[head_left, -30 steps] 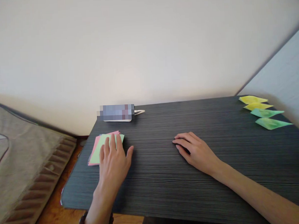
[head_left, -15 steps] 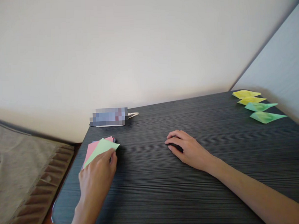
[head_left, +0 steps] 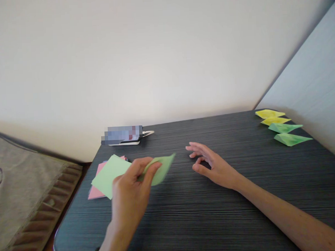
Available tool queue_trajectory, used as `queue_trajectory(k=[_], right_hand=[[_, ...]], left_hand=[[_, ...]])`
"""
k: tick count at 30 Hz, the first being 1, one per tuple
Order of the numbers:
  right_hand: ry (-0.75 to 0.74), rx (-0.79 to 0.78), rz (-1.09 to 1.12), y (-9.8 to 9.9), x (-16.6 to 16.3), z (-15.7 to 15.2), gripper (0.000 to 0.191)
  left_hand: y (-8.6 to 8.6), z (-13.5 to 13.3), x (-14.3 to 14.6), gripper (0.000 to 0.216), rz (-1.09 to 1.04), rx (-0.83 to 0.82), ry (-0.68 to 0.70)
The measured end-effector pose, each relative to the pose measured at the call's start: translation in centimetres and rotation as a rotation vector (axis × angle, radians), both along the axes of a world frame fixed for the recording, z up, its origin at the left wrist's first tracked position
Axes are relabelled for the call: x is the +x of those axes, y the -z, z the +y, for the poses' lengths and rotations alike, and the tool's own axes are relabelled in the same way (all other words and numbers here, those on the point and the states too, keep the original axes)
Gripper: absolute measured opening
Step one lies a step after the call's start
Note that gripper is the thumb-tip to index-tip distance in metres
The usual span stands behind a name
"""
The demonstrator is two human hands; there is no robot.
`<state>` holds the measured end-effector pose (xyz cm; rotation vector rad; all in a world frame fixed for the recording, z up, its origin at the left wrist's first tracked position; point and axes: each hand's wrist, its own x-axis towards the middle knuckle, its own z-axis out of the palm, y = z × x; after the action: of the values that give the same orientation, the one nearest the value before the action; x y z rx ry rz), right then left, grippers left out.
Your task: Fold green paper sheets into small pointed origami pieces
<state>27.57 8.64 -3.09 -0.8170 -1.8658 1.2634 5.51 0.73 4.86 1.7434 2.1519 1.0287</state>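
Note:
My left hand [head_left: 134, 193] pinches a light green sheet of paper [head_left: 163, 169] between thumb and fingers, holding it above the table. The sheet is tilted and slightly blurred, with its far corner pointing right. Behind that hand lies a stack of coloured paper, with a green sheet [head_left: 110, 176] on top and a pink sheet [head_left: 96, 192] showing beneath it. To the right, my right hand [head_left: 209, 164] hovers or rests over the dark table [head_left: 194, 220], fingers apart and curved, holding nothing.
Several folded paper shapes stand in a row at the far right, yellow ones [head_left: 270, 114] behind green ones [head_left: 293, 139]. A phone [head_left: 123, 134] with a white cable [head_left: 149, 133] lies by the wall. A fabric-covered piece of furniture [head_left: 29, 205] stands left of the table.
My left hand has lifted a green sheet off the stack and carried it right. My right hand has opened its fingers wider. The view has shifted slightly.

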Motion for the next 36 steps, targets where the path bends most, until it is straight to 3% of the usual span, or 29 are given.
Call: queue_trajectory(k=[3, 5, 10, 12, 18, 23, 26, 28, 32, 36], right_hand=[[-0.103, -0.196, 0.199, 0.1, 1.3, 1.1, 0.056], [-0.056, -0.266, 0.172, 0.1, 2.3, 1.8, 0.045], [0.197, -0.288, 0.021, -0.1, 4.3, 3.2, 0.023], [0.226, -0.316, 0.038, -0.1, 4.6, 3.4, 0.021], [0.125, -0.284, -0.098, -0.7, 4.7, 2.7, 0.019], [0.077, 0.177, -0.235, -0.9, 5.1, 2.1, 0.028], [0.111, 0.306, -0.241, -0.9, 5.2, 2.1, 0.034], [0.105, 0.321, -0.231, -0.9, 5.2, 2.2, 0.037], [0.094, 0.244, -0.186, -0.8, 5.5, 2.5, 0.036], [0.077, 0.152, -0.109, -0.9, 5.8, 2.6, 0.035]], left_hand=[[1.9, 3.6, 3.4, 0.03, -0.4, -0.112, 0.137], [3.6, 6.2, 4.9, 0.035, -0.714, -0.204, 0.192], [6.3, 9.5, 6.1, 0.044, -0.862, -0.381, 0.417], [6.5, 9.7, 5.7, 0.041, -0.96, -0.455, 0.547], [6.3, 9.2, 4.4, 0.021, -0.876, -0.505, 0.5], [6.3, 9.1, 4.1, 0.032, -0.884, -0.504, 0.482], [6.1, 9.2, 3.9, 0.055, -1.107, -0.56, 0.5], [5.9, 9.2, 4.0, 0.068, -1.218, -0.613, 0.545], [5.0, 9.1, 4.4, 0.042, -1.054, -0.621, 0.549], [4.8, 9.0, 4.6, 0.032, -1.097, -0.595, 0.585]])
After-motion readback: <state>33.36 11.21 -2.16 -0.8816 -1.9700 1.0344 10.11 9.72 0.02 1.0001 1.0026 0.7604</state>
